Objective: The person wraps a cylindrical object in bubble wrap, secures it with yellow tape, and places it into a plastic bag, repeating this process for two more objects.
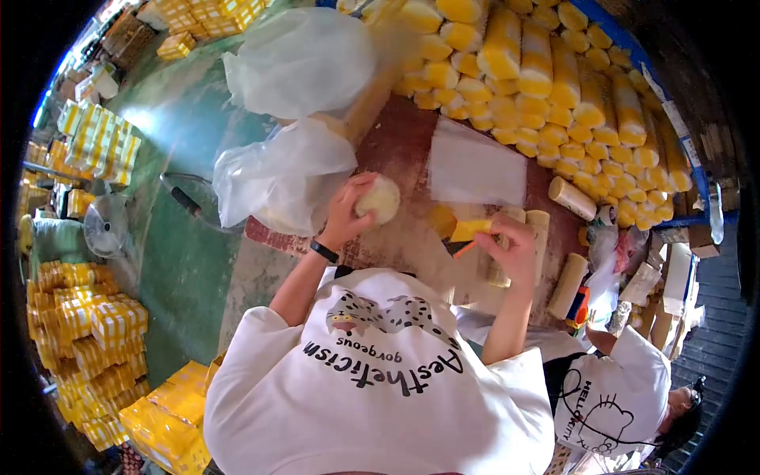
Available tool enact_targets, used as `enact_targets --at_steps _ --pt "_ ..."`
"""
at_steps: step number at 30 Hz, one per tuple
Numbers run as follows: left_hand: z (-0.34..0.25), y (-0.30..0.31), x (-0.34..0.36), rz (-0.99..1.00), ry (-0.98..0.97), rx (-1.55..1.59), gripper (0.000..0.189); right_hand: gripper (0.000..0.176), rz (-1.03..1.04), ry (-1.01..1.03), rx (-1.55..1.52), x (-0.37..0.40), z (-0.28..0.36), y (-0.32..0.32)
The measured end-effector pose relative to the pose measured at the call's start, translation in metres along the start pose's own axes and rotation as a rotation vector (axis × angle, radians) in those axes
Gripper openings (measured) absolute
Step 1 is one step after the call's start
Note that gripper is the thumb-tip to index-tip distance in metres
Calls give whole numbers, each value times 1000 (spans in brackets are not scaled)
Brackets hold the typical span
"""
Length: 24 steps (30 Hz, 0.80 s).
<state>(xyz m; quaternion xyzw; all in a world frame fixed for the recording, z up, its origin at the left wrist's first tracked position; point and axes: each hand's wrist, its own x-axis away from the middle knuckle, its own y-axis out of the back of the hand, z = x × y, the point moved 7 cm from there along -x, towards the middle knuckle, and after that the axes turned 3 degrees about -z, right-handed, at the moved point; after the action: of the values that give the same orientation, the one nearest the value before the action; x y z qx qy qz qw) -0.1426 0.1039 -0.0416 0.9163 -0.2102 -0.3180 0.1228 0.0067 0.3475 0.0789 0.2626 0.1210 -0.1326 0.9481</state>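
My left hand (348, 210), with a black band at its wrist, is wrapped round a pale, round-ended roll (378, 199) at the table's near left side. Just left of it, a translucent white plastic bag (285, 170) bulges over the table edge. My right hand (513, 244) pinches a small yellow piece (470, 230) between thumb and fingers. A thin orange strip (464, 249) shows just below that piece. Pale cylindrical rolls (538, 237) lie beside and partly under my right hand.
A white sheet (477, 165) lies on the worn red table (396, 134). Yellow-and-white rolls (546, 87) are piled high at the back right. A co-worker in a white shirt (609, 392) is close on my right. Yellow packages (170, 412) and a fan (108, 226) stand at left.
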Motion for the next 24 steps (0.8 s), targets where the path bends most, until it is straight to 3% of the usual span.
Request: enact_targets --at_steps 2,5,8,11,14,17,20,24 --pt "6 -2 2 -2 9 9 42 14 99 97 -145 -5 28 -15" --pt "6 0 3 8 53 13 44 13 199 50 -309 -7 21 -34" --pt "3 3 2 18 47 5 43 13 316 57 -265 -18 39 -58" --pt "15 -3 7 20 138 89 43 13 259 21 -294 -15 14 -87" --pt "15 -4 6 -12 65 112 43 15 240 -100 -413 -11 -7 -110" --pt "12 -2 5 -30 50 89 45 12 326 171 -367 -30 37 -121" --pt "11 -2 2 -29 151 148 46 11 277 150 -313 -32 35 -126" --pt "20 -6 -1 -13 97 138 49 11 281 119 -265 -30 34 -127"
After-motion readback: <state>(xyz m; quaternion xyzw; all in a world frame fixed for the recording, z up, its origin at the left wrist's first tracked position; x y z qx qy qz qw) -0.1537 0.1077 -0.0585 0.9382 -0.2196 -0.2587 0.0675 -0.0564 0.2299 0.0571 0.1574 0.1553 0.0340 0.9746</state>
